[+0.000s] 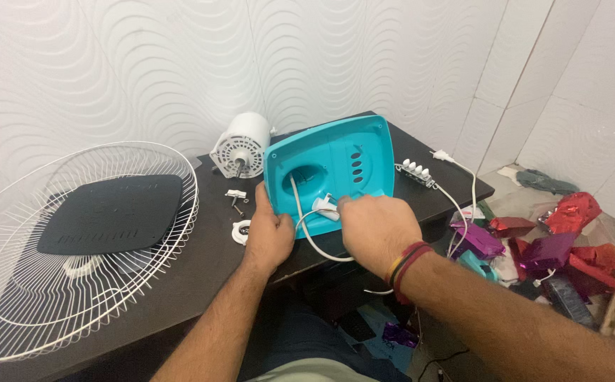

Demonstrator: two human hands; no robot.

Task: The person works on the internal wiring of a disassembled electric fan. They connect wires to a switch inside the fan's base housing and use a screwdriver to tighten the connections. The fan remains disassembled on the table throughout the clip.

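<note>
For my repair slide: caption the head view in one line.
Left hand steadies a teal fan base cover while right hand grips its white plug, beside motor and wire grille.

Teal plastic fan housing (335, 166), tilted up on its lower edge at the table's front edge, hollow side toward me. Oval opening at left, four small slots mid-panel. White cable (306, 226) runs out of the opening, looping down below.

Both forearms reach up from the lower frame; the left hand (268, 233) curls its fingers at centre, the right hand (378, 228) closes beside it.
</note>
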